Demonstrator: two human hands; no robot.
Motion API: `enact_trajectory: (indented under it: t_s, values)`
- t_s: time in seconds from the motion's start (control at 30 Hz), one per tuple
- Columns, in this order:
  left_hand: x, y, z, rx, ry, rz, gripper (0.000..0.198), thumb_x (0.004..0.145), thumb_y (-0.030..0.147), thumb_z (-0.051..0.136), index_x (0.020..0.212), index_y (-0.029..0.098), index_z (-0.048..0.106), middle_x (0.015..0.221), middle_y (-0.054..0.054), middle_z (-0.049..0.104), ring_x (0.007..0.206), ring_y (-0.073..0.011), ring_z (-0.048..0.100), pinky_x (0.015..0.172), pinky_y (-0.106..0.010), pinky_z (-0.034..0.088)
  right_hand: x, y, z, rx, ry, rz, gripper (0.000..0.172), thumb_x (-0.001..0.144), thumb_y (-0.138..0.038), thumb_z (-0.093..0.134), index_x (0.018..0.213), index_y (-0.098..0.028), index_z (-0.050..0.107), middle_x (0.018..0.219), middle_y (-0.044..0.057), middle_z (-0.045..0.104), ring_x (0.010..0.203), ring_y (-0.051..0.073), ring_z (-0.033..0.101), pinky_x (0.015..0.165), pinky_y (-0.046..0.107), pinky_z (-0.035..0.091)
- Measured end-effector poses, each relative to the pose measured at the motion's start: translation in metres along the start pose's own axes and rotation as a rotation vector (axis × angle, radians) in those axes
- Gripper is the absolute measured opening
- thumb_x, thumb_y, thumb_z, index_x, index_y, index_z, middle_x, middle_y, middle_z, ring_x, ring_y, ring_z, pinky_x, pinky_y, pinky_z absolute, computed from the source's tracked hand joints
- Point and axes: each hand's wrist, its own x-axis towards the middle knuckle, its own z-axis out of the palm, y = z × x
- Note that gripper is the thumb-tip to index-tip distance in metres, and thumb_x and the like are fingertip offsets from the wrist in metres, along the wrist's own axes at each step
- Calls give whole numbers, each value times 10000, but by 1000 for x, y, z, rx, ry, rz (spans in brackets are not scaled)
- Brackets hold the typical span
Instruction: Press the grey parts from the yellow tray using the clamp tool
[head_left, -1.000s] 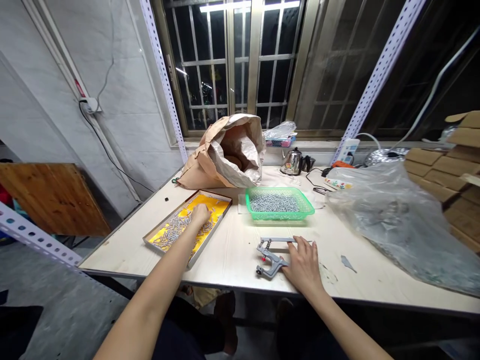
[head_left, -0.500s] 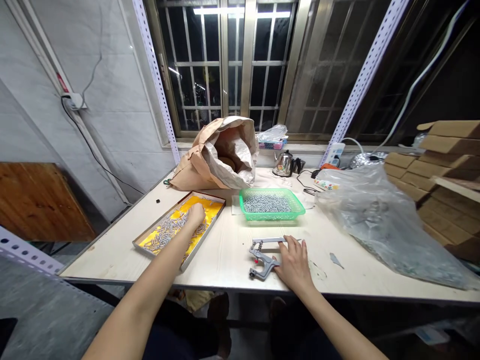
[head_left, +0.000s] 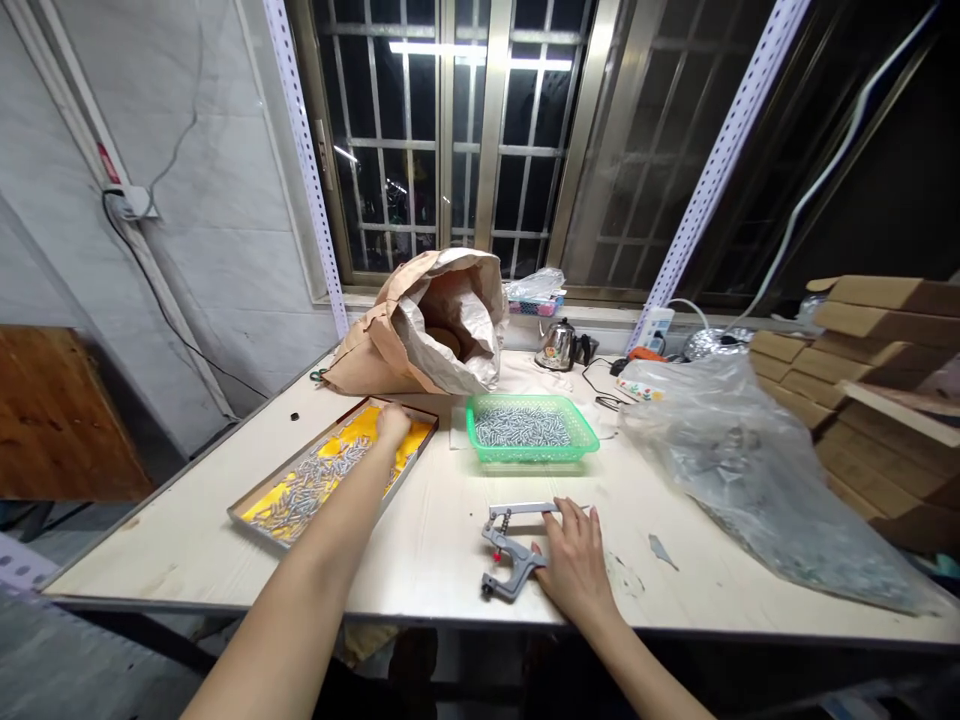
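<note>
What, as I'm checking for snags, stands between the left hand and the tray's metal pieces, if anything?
Nothing visible: the left hand is within the rim of the open tray, with loose metal pieces lying beside it. Blur hides whether it touches any.

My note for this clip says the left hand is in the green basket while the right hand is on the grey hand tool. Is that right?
Not quite: the left hand is in the yellow-lined tray, not the green basket, in the head view. The right hand is on the grey hand tool, as noted.
</note>
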Motion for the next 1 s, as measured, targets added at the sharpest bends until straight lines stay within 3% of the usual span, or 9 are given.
enact_trajectory:
  t_s: [0.17,0.3,0.37,0.47,0.57,0.7,0.8,0.9,1.0]
  values:
    - [8,2,3,67,-146,4,271,668,183,656,919,84,657,848,-176,700,783,-297,651,606,-309,457,1,1,3,13,-6,5,315,760,-238,516,1032,-113,614,1194,177,568,1178,310,450,1083,522,228]
    - [3,-13,-17,99,-337,104,99,597,178,693,678,124,678,628,-62,676,612,-206,619,548,-249,428,0,2,4,24,-8,3,319,771,-253,505,1031,-107,615,1206,180,557,1187,320,435,1076,544,233]
    - [-6,-24,-29,103,-370,157,53,602,182,680,635,141,674,605,-30,663,601,-176,602,546,-227,411,-1,4,5,24,-7,-2,318,777,-267,502,1030,-110,612,1209,178,552,1190,321,428,1072,552,235]
    - [-24,-36,-37,125,-323,207,29,619,173,647,620,149,663,633,-25,659,647,-172,602,570,-222,394,-3,6,8,9,-15,-36,322,786,-273,499,1042,-107,605,1214,179,541,1196,322,419,1071,557,234]
    - [-38,-40,-28,161,-241,189,64,626,184,638,581,140,628,616,-56,638,672,-198,606,586,-241,392,-4,8,10,-14,-21,-64,327,794,-273,499,1052,-101,601,1220,183,531,1202,326,411,1070,559,233]
    - [-46,-32,-17,165,-158,138,33,582,116,644,599,130,620,598,-80,626,674,-221,613,589,-257,401,-5,9,10,-24,-17,-66,339,796,-287,505,1060,-96,598,1218,190,528,1203,334,404,1062,561,242]
    - [-62,-23,-22,133,-86,152,77,664,123,578,700,117,645,690,-92,657,725,-211,622,624,-258,422,-4,7,7,-16,-9,-43,344,794,-290,506,1062,-93,593,1230,198,525,1215,335,394,1059,563,241]
    - [-100,-12,-22,-111,-32,216,196,749,156,518,888,111,649,750,-70,668,722,-174,622,656,-251,449,-2,4,3,0,-10,-22,344,787,-283,506,1070,-103,585,1260,197,514,1236,328,380,1073,575,195]
    - [-153,-2,-1,-613,-215,191,181,747,204,559,881,112,639,695,-48,655,607,-147,614,599,-252,479,1,2,-2,7,-32,-12,371,780,-280,518,1098,-97,570,1296,204,493,1267,321,353,1087,583,136]
